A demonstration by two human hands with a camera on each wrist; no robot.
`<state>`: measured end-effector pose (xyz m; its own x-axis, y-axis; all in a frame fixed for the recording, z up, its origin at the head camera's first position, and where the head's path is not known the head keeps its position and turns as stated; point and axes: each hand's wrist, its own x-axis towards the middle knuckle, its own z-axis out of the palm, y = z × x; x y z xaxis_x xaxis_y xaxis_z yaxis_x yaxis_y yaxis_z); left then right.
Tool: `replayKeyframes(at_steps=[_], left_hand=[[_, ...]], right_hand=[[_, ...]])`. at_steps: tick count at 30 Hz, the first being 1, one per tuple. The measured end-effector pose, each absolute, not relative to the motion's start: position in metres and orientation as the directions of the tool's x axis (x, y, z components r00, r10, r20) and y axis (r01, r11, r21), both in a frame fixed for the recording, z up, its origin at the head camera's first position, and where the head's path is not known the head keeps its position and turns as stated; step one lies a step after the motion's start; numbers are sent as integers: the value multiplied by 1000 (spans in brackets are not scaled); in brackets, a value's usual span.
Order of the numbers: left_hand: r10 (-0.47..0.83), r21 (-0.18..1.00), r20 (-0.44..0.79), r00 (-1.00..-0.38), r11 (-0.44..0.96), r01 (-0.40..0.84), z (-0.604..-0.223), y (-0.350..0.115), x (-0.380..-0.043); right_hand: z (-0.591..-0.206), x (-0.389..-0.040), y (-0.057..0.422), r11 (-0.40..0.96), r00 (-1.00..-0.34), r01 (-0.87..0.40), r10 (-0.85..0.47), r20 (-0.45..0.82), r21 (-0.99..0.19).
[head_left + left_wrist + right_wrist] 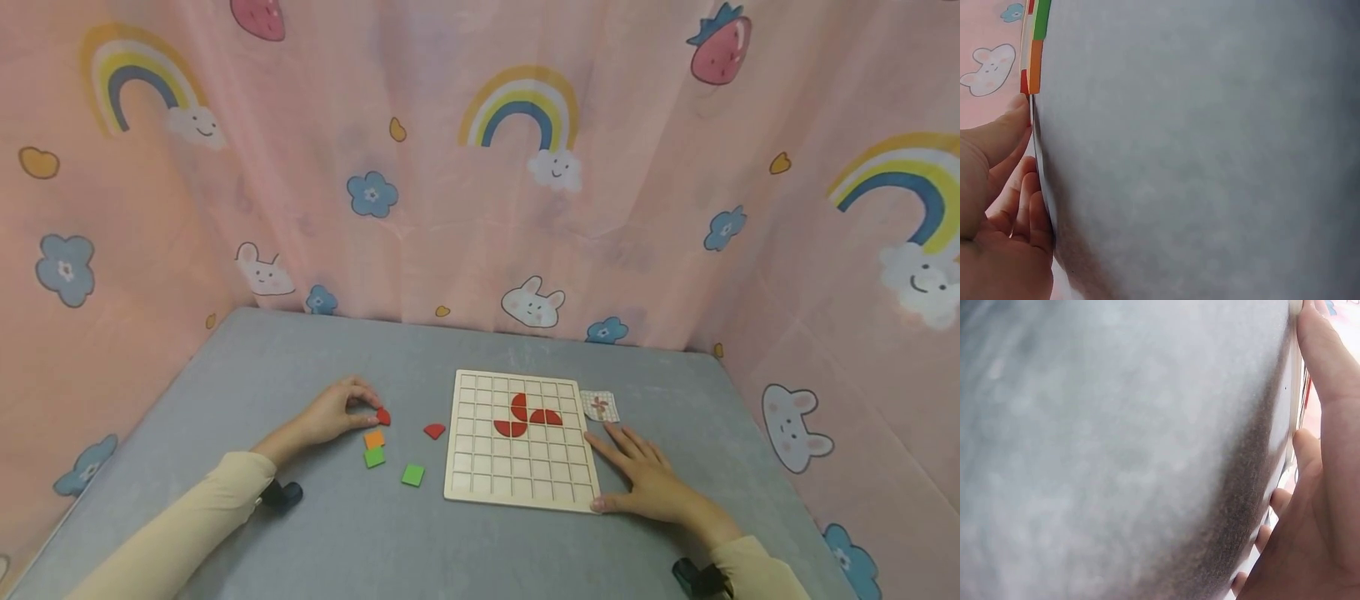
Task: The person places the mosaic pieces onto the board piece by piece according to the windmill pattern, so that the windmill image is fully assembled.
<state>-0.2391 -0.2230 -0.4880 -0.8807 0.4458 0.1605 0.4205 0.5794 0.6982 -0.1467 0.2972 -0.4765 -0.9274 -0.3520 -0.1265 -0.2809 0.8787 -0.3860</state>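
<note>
Left of the board, my left hand (343, 408) has its thumb and fingertips at a red quarter-circle tile (383, 416), pinching it at the tabletop. In the left wrist view the thumb (1007, 128) meets the edge of that tile. A wooden grid board (517, 487) lies flat, with several red quarter-circle tiles (512, 428) set in its upper middle squares. My right hand (645, 479) rests spread along the board's right side, its thumb on the lower right corner. Between hand and board, another red quarter-circle tile (434, 431) lies loose.
An orange square tile (373, 439) touches a green square tile (374, 457) below the left hand. A second green tile (412, 475) lies nearer the board. Beside the board's upper right edge is a small pattern card (600, 406). A pink curtain (420, 250) borders the grey table (375, 542).
</note>
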Motion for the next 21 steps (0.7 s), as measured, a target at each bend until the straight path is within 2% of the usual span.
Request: replayKeyframes(at_steps=[14, 21], left_hand=[[430, 749, 132, -893, 547, 374, -479, -218, -241], [424, 725, 118, -898, 581, 370, -469, -206, -240]], right_hand=[[-496, -151, 310, 849, -929, -309, -366, -55, -429], [-492, -150, 308, 848, -927, -315, -371, -53, -425]])
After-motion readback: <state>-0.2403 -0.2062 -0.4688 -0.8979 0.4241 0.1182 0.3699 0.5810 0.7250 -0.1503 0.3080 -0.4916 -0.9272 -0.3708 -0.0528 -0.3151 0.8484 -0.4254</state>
